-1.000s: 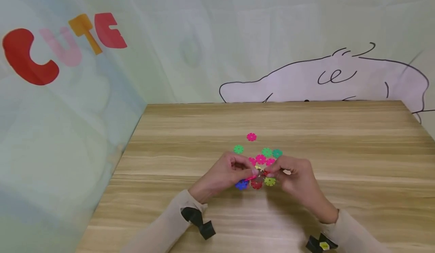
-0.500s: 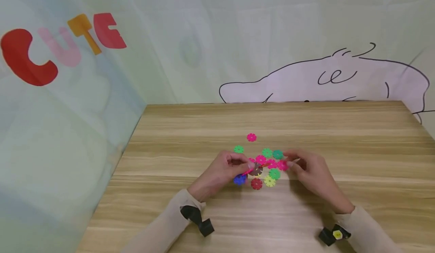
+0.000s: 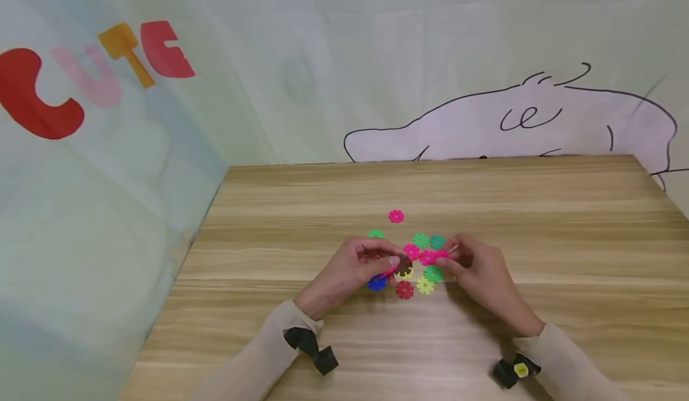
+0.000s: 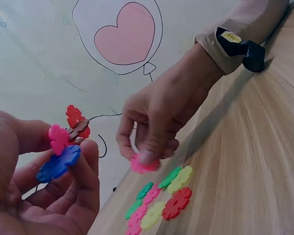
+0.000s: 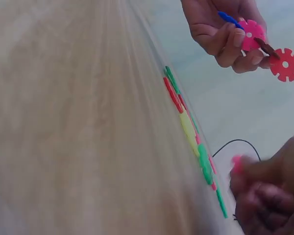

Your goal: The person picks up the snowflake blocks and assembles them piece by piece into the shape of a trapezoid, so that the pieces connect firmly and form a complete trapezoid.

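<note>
My left hand (image 3: 352,272) holds a short chain of notched plastic snowflake discs above the table. In the right wrist view the chain's blue disc (image 5: 230,19), pink disc (image 5: 250,35), brown disc (image 5: 267,47) and red disc (image 5: 285,64) are slotted together at angles. Thumb and fingers grip it near the pink and blue end. To the right, my right hand (image 3: 481,275) pinches a loose pink snowflake disc (image 4: 143,165), apart from the chain; the fingers partly cover this disc.
Several loose discs lie flat between and beyond the hands, among them a red disc (image 3: 405,289), a yellow disc (image 3: 425,285) and a green disc (image 3: 432,274). A lone pink disc (image 3: 396,216) lies farther back on the wooden table (image 3: 301,200). A printed cloth (image 3: 285,60) hangs behind.
My right hand has let go of the chain's red disc, moved right to the loose discs and picked up a pink one. The left hand keeps the chain nearly in place.
</note>
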The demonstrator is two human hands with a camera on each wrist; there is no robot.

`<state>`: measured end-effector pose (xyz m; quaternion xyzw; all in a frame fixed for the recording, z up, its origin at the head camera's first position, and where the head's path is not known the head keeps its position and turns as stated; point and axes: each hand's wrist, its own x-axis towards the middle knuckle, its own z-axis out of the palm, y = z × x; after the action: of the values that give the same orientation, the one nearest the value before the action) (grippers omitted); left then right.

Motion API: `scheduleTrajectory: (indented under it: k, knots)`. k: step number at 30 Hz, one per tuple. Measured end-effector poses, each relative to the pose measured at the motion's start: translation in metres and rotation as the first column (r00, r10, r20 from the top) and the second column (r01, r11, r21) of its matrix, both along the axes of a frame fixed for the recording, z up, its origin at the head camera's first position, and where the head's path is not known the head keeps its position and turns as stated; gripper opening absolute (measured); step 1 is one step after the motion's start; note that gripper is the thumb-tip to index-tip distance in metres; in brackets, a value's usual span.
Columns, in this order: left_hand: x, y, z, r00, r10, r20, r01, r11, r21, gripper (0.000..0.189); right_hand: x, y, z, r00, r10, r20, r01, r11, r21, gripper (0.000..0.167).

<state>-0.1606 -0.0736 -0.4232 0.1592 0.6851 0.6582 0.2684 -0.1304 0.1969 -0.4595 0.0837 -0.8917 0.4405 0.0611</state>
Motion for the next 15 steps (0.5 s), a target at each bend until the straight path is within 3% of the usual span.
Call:
scheduleTrajectory:
  k: [3, 7, 11, 15]
  knots:
    - [0.000, 0.001, 0.000, 1.000, 0.001, -0.009, -0.001, 1.000, 0.001, 0.027, 0.005, -0.001, 0.008, 0.998, 0.047, 0.040, -0.037, 0.970, -0.239, 0.019]
    - [0.001, 0.003, 0.000, 1.000, -0.003, -0.017, 0.003, 1.000, -0.002, 0.026, 0.012, -0.004, 0.021, 0.990, 0.126, 0.064, -0.081, 0.880, -0.468, 0.020]
    - [0.001, 0.002, -0.001, 1.000, -0.009, -0.026, 0.010, 1.000, 0.003, 0.026, 0.015, -0.008, 0.026, 0.984, 0.161, 0.081, -0.090, 0.827, -0.555, 0.020]
    - [0.002, 0.002, -0.002, 1.000, -0.005, -0.026, 0.005, 1.000, -0.002, 0.026, 0.015, -0.010, 0.025, 0.982, 0.158, 0.104, -0.072, 0.822, -0.564, 0.019]
